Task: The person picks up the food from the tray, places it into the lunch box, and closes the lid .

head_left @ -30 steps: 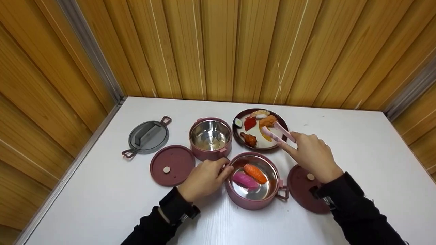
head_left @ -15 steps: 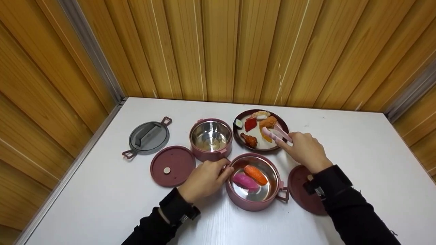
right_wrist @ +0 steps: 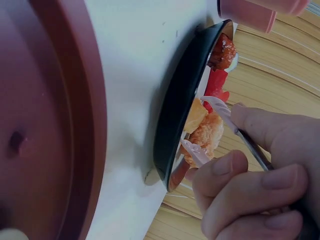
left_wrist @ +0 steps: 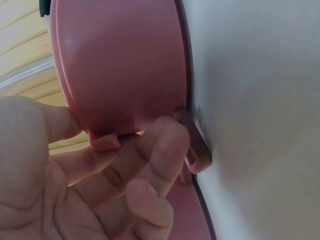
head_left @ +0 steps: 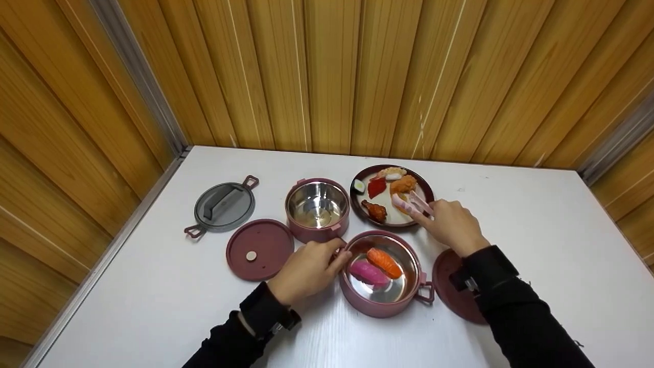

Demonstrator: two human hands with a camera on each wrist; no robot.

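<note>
My left hand point(head_left: 309, 266) grips the left edge of the near pink pot point(head_left: 380, 309). In the left wrist view, the thumb is at the rim and the fingers curl beside a small clasp point(left_wrist: 105, 142). Inside that pot lie an orange sushi piece point(head_left: 384, 262) and a magenta one point(head_left: 369, 273). My right hand point(head_left: 454, 225) holds pink tongs point(head_left: 406, 205) over the dark-rimmed plate point(head_left: 396, 223). Their tips stand apart on either side of a yellow food piece point(right_wrist: 195, 116), close to a fried piece point(head_left: 403, 184). Whether they touch it I cannot tell.
A second pink pot point(head_left: 318, 234) with a bare steel inside stands behind. Round maroon lids lie left point(head_left: 260, 250) and right point(head_left: 452, 289); a grey lid point(head_left: 225, 207) is farther left. The plate also holds a drumstick point(head_left: 374, 210), a red piece point(head_left: 377, 187) and a sushi roll point(head_left: 358, 186).
My right hand has shifted left and slightly toward me, and the tong tips have moved off the fried piece to the yellow one. My left hand has stayed on the pot.
</note>
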